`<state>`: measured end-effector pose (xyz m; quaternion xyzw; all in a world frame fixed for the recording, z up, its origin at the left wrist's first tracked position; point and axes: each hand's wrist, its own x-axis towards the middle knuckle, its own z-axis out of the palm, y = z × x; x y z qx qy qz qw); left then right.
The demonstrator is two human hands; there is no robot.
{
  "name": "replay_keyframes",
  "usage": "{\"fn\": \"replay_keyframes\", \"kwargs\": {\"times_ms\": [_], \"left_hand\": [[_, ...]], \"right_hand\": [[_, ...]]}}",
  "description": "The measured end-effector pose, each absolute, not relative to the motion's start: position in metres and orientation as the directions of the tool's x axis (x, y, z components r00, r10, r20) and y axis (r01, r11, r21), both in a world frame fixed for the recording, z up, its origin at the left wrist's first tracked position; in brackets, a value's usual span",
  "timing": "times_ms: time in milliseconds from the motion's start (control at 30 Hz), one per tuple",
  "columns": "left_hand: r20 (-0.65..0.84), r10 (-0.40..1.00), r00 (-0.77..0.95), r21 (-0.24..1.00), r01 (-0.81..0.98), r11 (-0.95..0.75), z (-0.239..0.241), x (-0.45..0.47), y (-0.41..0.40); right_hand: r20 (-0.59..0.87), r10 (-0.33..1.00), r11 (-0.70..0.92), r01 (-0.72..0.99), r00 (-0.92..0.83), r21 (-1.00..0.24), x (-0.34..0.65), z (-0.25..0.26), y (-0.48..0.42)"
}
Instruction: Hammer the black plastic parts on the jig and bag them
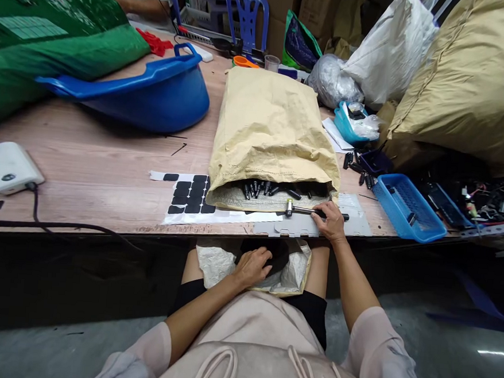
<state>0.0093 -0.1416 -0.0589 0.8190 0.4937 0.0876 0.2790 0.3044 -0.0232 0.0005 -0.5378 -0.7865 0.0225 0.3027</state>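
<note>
Largest of the things in the work is the tan sack [269,121] on the table [123,174], its open mouth toward the front edge. Black parts show inside that mouth, so the handling looks under way rather than finished; how many lie deeper is hidden. A second, pale-lined sack [214,261] sits open on the person's lap, below the front edge. Something dark shows within it, but how much it holds cannot be told.

The left hand [253,267] is loosely curled over the lap sack's opening; whether it pinches anything is unclear. The right hand [330,220] grasps the handle of a small hammer [301,210], lying beside the front edge, before the tan sack's mouth. Smallest here are the black parts [267,188] themselves, bunched at the lip.

Around these, a bulging tan bag [470,83] crowds the right side and a green sack [64,32] the far left corner. A blue basin [154,98] stands tilted toward the far edge, and a blue basket [437,229] sits right of the sack, at the front edge. A sheet of black patches [197,189] runs partly under the sack's lip. The hammer lies across the way between mouth and lap.
</note>
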Motion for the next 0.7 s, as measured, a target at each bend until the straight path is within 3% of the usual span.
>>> {"fn": "replay_keyframes", "kwargs": {"times_ms": [67,133,200,267,367,467,567,700], "left_hand": [[-0.012,0.845,0.534,0.575,0.695,-0.431,-0.047,0.008,-0.136],[0.202,0.823,0.531,0.607,0.592,-0.530,-0.028,0.009,-0.123],[0.392,0.801,0.453,0.605,0.529,-0.595,-0.007,0.014,-0.100],[0.478,0.805,0.353,0.594,0.545,-0.592,0.013,0.020,-0.067],[0.415,0.858,0.304,0.586,0.632,-0.507,0.033,0.032,-0.009],[0.317,0.850,0.420,0.501,0.687,-0.526,0.038,0.043,0.034],[0.245,0.818,0.520,0.423,0.702,-0.573,0.033,0.053,0.054],[0.209,0.821,0.532,0.409,0.714,-0.567,0.026,0.059,0.056]], "right_hand": [[0.459,0.855,0.428,0.830,-0.242,-0.359,0.304,0.000,-0.023],[0.458,0.855,0.428,0.830,-0.244,-0.357,0.304,0.000,-0.023],[0.453,0.857,0.425,0.834,-0.245,-0.353,0.304,0.000,-0.023],[0.445,0.860,0.425,0.834,-0.250,-0.351,0.304,-0.001,-0.024],[0.436,0.865,0.422,0.830,-0.248,-0.365,0.305,-0.001,-0.024],[0.420,0.876,0.407,0.828,-0.235,-0.385,0.305,-0.001,-0.025],[0.410,0.882,0.399,0.829,-0.230,-0.392,0.305,-0.001,-0.026],[0.423,0.877,0.407,0.822,-0.229,-0.398,0.304,0.000,-0.027]]}}
